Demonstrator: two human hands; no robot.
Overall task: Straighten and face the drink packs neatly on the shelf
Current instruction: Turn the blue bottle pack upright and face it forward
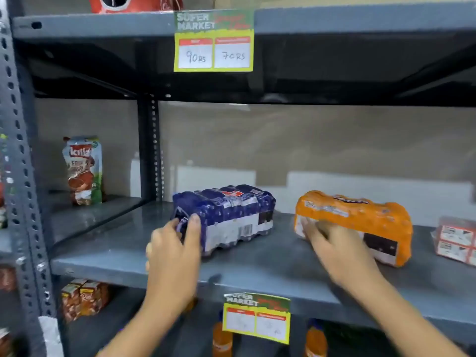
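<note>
My left hand [172, 251] grips the blue pack [231, 215] by its left end, thumb on the front face. The pack sits angled mid-shelf [270, 258], back from the front edge. My right hand [332, 251] lies on the orange pack [360, 217] at its left end; blur hides whether the fingers clamp. Bare shelf separates the packs. The orange one reads "FANTA"; the price tag [213, 42] reads "SUPER MARKET", "90 RS", "70 RS".

Shelf [270, 264], blue pack [231, 215], orange pack [360, 217], red pack [457, 240]

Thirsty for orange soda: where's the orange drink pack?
Head view: the orange drink pack lies on the grey shelf, right of centre, between the blue drink pack and a red pack, with the right hand on its left end.
</note>
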